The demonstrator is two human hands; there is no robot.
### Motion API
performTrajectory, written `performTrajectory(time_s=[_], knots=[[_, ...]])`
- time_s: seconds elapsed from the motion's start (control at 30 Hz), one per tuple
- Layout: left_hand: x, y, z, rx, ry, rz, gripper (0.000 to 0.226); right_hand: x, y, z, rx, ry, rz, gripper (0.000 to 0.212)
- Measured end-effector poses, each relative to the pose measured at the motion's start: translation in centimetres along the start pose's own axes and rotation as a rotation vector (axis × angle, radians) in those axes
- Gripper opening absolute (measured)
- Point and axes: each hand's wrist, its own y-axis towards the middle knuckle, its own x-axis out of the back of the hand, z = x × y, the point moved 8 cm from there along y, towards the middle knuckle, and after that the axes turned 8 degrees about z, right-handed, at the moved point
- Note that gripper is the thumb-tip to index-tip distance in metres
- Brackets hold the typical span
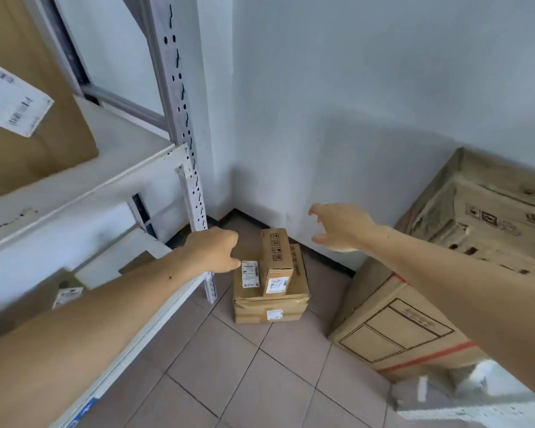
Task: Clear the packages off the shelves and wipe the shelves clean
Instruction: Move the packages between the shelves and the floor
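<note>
While the small upright box [276,262] is standing narrow and tall on the flat carton stack [271,299] in the floor corner, it is looking liable to topple if either hand brushes it or if another package is being set down beside it without care. Left of that stack, the big box [28,118] is still sitting on the upper shelf [84,177], and it is looking awkward to lift past the perforated post [183,118]. Just left of the stack, the left hand [213,250] is hanging loosely curled, holding nothing, close to the stack's label. Above and right of the stack, the right hand [342,227] is spreading wide, empty, near the wall [352,103].
</note>
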Motion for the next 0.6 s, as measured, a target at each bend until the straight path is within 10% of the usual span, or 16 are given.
performTrajectory(time_s=[0.23,0.6], knots=[[-13.3,9.8,-0.2,0.069,-0.189,0.173,0.047,-12.5,10.9,-4.2,0.018,0.067,0.179,0.040],[-33.5,24.0,-1.9,0.155,-0.656,0.110,0.084,-33.1,24.3,-9.5,0.013,0.264,0.322,0.081]])
